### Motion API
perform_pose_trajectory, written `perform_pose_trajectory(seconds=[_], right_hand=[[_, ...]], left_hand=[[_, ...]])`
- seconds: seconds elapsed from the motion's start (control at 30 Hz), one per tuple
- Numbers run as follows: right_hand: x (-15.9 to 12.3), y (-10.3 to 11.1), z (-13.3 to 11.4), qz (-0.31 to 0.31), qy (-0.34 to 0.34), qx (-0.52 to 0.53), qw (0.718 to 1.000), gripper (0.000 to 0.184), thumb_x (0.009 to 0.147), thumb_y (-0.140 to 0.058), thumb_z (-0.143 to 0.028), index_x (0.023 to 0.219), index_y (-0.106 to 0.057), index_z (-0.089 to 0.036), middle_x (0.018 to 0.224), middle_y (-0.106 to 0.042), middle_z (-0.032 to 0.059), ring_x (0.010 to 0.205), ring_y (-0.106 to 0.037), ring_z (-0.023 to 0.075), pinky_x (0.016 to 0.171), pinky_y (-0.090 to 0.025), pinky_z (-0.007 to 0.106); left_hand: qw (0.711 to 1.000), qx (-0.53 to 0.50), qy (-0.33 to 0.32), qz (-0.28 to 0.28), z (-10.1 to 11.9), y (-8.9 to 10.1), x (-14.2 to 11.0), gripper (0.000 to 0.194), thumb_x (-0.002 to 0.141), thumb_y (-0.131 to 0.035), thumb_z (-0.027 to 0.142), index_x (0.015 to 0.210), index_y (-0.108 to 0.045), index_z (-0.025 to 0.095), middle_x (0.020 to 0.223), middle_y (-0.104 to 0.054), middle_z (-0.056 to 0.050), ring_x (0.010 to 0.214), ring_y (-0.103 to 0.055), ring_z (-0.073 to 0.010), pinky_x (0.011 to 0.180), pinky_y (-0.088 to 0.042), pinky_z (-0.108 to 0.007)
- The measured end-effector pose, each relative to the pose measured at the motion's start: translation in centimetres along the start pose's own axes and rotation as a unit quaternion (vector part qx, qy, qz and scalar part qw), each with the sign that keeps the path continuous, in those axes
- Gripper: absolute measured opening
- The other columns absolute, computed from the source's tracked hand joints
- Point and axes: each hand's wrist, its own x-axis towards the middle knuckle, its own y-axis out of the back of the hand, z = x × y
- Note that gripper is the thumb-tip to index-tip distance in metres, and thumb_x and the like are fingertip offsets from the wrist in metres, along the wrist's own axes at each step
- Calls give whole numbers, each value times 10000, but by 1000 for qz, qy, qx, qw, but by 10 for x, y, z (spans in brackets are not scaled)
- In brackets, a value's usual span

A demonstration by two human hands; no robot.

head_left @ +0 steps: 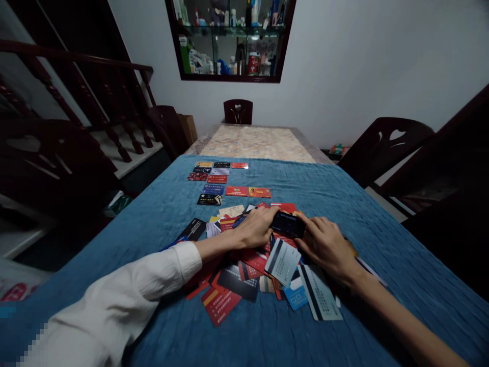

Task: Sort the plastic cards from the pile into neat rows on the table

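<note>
A black card point(288, 225) is held at its two ends between my hands, above a loose pile of cards. The fingers of my left hand point(257, 228) close on its left end. At its right end, my right hand point(326, 243) pinches it between thumb and fingers. Beneath and in front of my hands lie overlapping cards, among them a red card point(220, 306), a silver card with a dark stripe point(283, 261), a second silver card point(320, 293) and a blue card point(296, 294). My left forearm covers part of the pile.
Beyond the pile, several cards lie face up in rows, including an orange card point(260, 192) and a black and gold card point(210, 199). A blue cloth point(313, 188) covers the near table. Chairs stand around it, one chair point(382, 145) at the right.
</note>
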Motion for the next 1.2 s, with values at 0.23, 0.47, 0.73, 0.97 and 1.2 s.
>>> perform_pose_trajectory(seconds=[0.23, 0.47, 0.73, 0.97, 1.2], right_hand=[[8, 4, -2, 17, 14, -41, 999, 461, 917, -558, -337, 1340, -535, -155, 1066, -643, 137, 957, -564, 274, 770, -438, 373], [26, 1, -7, 39, 38, -43, 998, 416, 886, -581, -334, 1265, -587, -164, 1106, -636, 151, 997, -544, 290, 764, -437, 384], [59, -18, -19, 44, 64, 0, 997, 421, 897, -577, -337, 1277, -561, -157, 1136, -656, 148, 1014, -548, 283, 773, -443, 379], [102, -36, -36, -26, 67, 30, 997, 438, 882, -612, -363, 1283, -580, -190, 1186, -644, 151, 1062, -527, 298, 802, -433, 389], [148, -50, -71, -79, 62, 36, 994, 455, 873, -615, -349, 1293, -586, -177, 1228, -618, 152, 1085, -484, 300, 816, -413, 383]], left_hand=[[998, 65, 3, -16, 5, 9, -3, 411, 814, -508, 86, 1222, -485, 131, 1150, -644, -146, 1082, -577, -281, 931, -467, -415], [995, 98, 12, -5, -1, 26, -14, 415, 842, -516, 123, 1255, -482, 136, 1216, -576, -158, 1121, -532, -290, 914, -465, -431], [994, 105, 33, 5, -22, 48, -30, 471, 810, -552, 123, 1275, -483, 151, 1279, -524, -155, 1208, -488, -300, 982, -443, -459], [990, 118, 75, 21, -49, 72, -48, 489, 789, -545, 111, 1271, -488, 170, 1283, -527, -143, 1199, -492, -291, 991, -446, -457], [983, 133, 125, 26, -85, 95, -74, 500, 786, -598, 130, 1278, -510, 151, 1273, -533, -148, 1197, -500, -311, 991, -443, -485]])
